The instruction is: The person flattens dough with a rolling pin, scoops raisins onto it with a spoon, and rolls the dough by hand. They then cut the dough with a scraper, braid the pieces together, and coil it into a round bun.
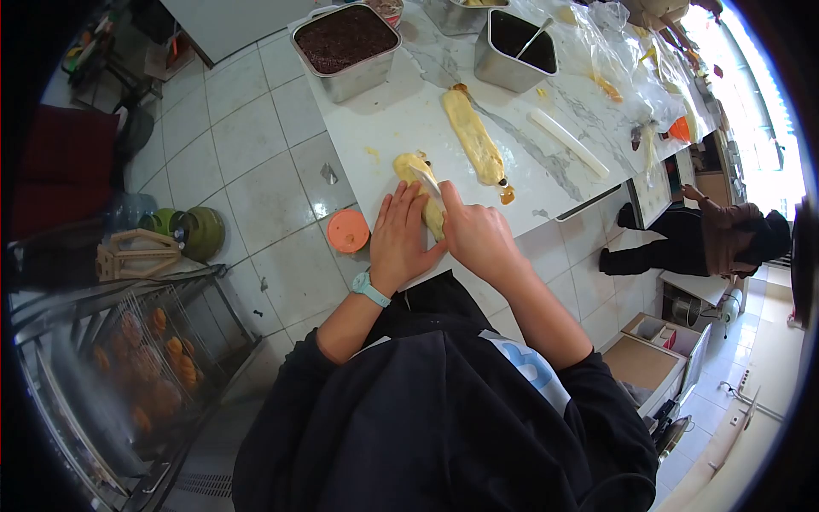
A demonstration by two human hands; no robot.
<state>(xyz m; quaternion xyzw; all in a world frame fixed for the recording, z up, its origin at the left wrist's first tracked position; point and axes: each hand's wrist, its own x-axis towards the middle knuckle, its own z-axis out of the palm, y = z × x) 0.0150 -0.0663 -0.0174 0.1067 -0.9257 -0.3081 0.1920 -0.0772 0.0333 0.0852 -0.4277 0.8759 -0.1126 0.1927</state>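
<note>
My right hand (pixel 479 236) is closed around a knife, its pale blade (pixel 424 180) angled over a filled dough roll (pixel 410 164) near the table's front edge. My left hand (pixel 397 232) lies flat with its fingers stretched out, touching the roll's left side. The near part of the roll (pixel 434 219) shows between my hands; the rest is partly hidden by them. Beyond my right hand, a second long dough roll (pixel 473 136) rests on the marble-patterned table (pixel 401 115), with brown filling at its ends.
A metal tin of dark filling (pixel 348 43) stands at the back left, and another with a spoon (pixel 517 51) farther right. A white rod like a rolling pin (pixel 569 143) lies right. An orange lid (pixel 348 231) is beside my left hand. Another person (pixel 725 235) stands at right.
</note>
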